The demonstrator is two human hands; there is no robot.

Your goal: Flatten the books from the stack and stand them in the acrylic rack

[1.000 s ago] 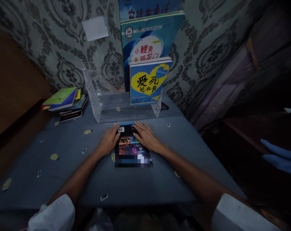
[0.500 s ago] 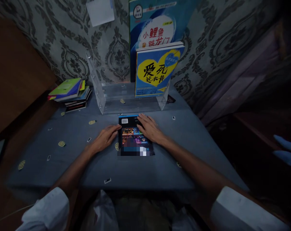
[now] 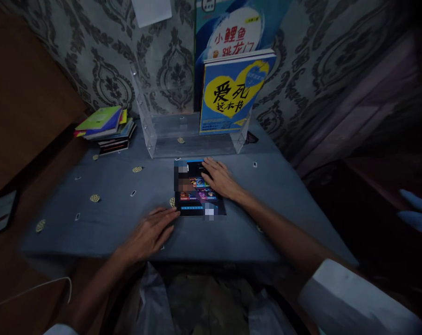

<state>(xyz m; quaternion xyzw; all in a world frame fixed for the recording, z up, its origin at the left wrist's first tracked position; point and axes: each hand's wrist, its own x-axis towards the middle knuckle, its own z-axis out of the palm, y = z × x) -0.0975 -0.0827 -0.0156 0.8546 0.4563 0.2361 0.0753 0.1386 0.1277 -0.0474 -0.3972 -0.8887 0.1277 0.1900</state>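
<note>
A dark book [image 3: 193, 211] with a blue top edge and rows of small colourful pictures lies flat on the table, parts of it blurred by pixel blocks. My right hand [image 3: 220, 179] lies flat with fingers stretched over the book's upper right part. At the lower left corner of the book is my left hand [image 3: 155, 232], its fingertips touching the edge and its fingers extended. Neither hand grips anything. Just beyond the book stands a clear acrylic rack [image 3: 197, 146], holding a blue book with a yellow heart [image 3: 228, 100] at its right side.
Behind the heart book stands a taller blue picture book [image 3: 228, 28] against the patterned wall. A stack of books [image 3: 106, 128] sits at the table's back left. The blue-grey tablecloth [image 3: 109, 232] carries printed patterns. A white cable [image 3: 39, 284] hangs at the lower left.
My left hand has slid from the book's upper left side down towards me to its lower left corner. The right hand stays on the book. The whole view has shifted slightly.
</note>
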